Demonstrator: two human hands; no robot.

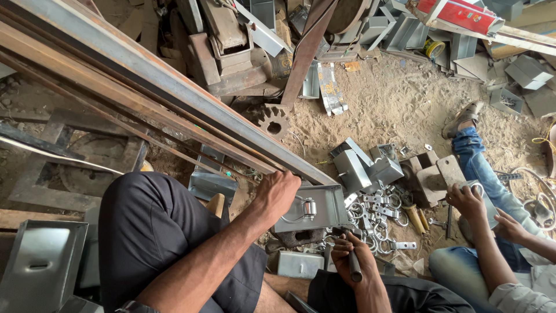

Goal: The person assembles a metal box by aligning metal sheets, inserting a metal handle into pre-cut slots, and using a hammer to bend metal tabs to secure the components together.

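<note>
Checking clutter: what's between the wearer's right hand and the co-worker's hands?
Head view: a pile of metal ring clasps on the sand, between the right hand and the co-worker's hands.

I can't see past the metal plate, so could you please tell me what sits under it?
A dark block shows beneath the metal plate, which the left hand steadies. The plate covers the block's top, so how they meet is hidden.

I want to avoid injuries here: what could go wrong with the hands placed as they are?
1. The left hand holds the folded grey sheet-metal bracket at its edge, close to where the dark metal hammer in the right hand may strike; the fingers could be hit or cut.
2. The bracket seems to rest on a small dark metal block, so it may tip.
3. A co-worker's hands are nearby; flying pieces might reach them.
</note>
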